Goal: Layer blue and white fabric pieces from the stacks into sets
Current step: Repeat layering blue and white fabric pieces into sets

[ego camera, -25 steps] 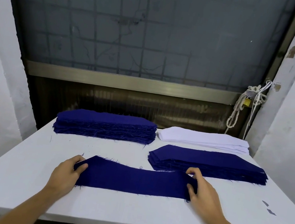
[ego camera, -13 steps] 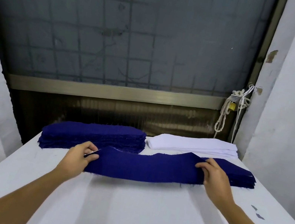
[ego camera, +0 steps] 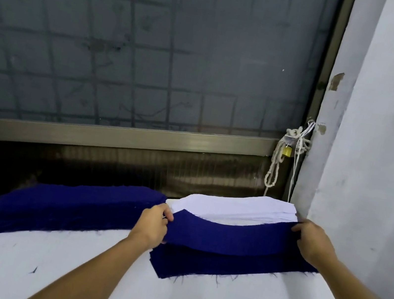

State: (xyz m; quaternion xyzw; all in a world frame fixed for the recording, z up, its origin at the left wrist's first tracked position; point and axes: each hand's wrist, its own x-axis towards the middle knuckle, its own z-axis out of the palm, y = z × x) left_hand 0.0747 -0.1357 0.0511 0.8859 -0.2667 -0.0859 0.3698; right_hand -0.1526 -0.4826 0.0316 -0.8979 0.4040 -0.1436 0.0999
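Two-handed, pinching a curved, fray-edged blue fabric piece (ego camera: 228, 235) by its ends, left hand (ego camera: 152, 222) and right hand (ego camera: 313, 242). Holding it long axis left-to-right over the nearer blue stack (ego camera: 197, 265), before the white stack (ego camera: 233, 206).

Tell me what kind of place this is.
Probably a garment-cutting workshop: a blue stack and a white stack of cut pieces on a white worktable, a wired-glass window behind. Left hand and right hand grip one blue piece.
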